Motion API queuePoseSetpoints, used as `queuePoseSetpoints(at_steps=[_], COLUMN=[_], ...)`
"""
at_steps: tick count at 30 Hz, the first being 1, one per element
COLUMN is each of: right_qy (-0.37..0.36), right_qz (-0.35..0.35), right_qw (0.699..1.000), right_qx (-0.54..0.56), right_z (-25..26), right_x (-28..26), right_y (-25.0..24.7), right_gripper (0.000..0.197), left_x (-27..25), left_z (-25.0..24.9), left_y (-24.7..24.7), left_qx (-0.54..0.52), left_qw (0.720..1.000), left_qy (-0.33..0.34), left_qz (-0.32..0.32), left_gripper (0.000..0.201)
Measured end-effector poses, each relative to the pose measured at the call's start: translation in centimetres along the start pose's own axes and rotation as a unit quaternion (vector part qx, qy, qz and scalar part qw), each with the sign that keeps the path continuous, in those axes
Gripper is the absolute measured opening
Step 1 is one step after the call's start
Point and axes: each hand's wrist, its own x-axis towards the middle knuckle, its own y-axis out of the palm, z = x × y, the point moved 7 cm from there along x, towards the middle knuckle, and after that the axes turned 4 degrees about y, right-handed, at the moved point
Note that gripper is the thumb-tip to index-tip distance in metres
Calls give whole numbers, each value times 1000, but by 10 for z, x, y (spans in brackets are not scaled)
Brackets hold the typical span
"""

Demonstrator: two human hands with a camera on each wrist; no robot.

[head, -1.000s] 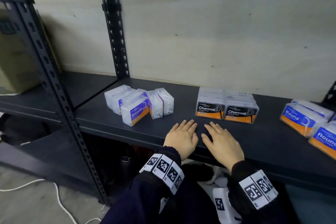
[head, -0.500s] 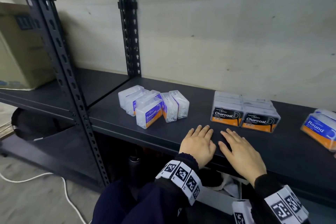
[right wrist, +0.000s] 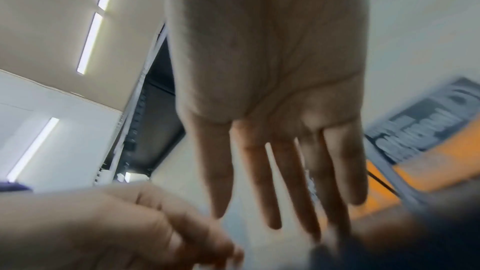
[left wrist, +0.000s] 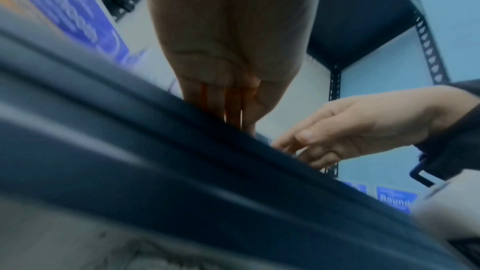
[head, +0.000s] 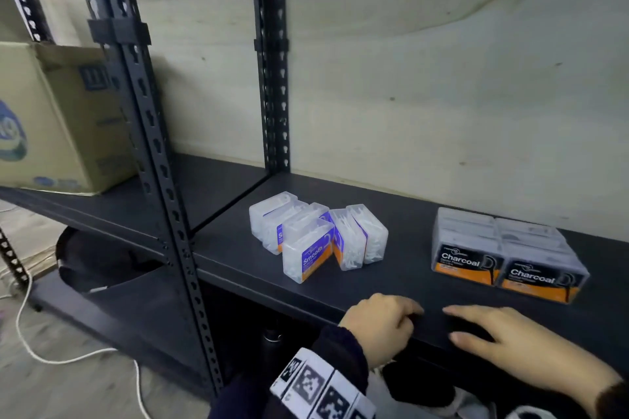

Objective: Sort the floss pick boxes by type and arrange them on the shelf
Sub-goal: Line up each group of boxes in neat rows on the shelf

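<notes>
Several clear "Smooth" floss pick boxes (head: 316,241) with purple and orange labels stand in a loose cluster on the black shelf (head: 405,279), some turned sideways. To their right lie two neat rows of "Charcoal" boxes (head: 503,255) with black and orange labels. My left hand (head: 381,326) rests at the shelf's front edge, fingers bent, holding nothing. My right hand (head: 503,343) lies beside it with straight fingers, also empty. The right wrist view shows that hand (right wrist: 272,89) spread flat. Blue "Round" labels (left wrist: 394,198) show far right in the left wrist view.
A black perforated upright (head: 153,163) stands left of the Smooth boxes, and another (head: 272,78) at the back. A cardboard box (head: 51,119) sits on the neighbouring shelf at left. A white cable (head: 51,357) runs across the floor below.
The head view has swung left, so the Round boxes have left it. Both hands slid back towards the shelf's front edge, and the left fingers have bent.
</notes>
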Motion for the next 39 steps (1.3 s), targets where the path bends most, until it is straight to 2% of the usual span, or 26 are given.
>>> queuePoseSetpoints(at_steps=[2,5,6,9,11,15,20,23,27,29,32,36,39], right_qy=[-50,-93,-101,-117,-127,-92,7,33,34,40,44,21,26], right_qz=[30,49,44,-5,-36,-10,108,161,195,218,240,168,148], right_qw=[998,993,992,990,987,986,983,974,966,960,955,959,953], right_qx=[-26,-47,-55,-75,-90,-139,-147,-155,-170,-173,-170,-226,-262], right_z=[14,44,56,87,99,106,99,98,103,102,101,104,102], right_x=[-7,-15,-16,-2,22,84,134,145,157,164,170,178,186], right_y=[-19,-56,-70,-110,-129,-138,-122,-115,-106,-102,-102,-113,-129], right_gripper=[137,118,106,46,29,32,52,45,62,56,34,21,11], left_x=[-9,-19,-20,-15,-7,12,25,22,18,19,25,39,54], left_z=[7,16,20,39,56,99,147,167,184,187,189,188,189], left_y=[-27,-79,-98,-152,-181,-214,-211,-205,-200,-202,-205,-206,-212], left_qx=[-4,-23,-18,20,43,65,121,120,102,108,144,233,261], left_qw=[1000,999,998,993,988,976,963,959,961,963,957,936,930], left_qy=[1,8,2,-23,-54,-145,-235,-257,-255,-247,-247,-240,-220], left_qz=[-5,-47,-62,-115,-140,-146,-51,-18,13,21,40,108,138], left_gripper=[41,36,34,29,25,27,50,52,48,48,51,41,39])
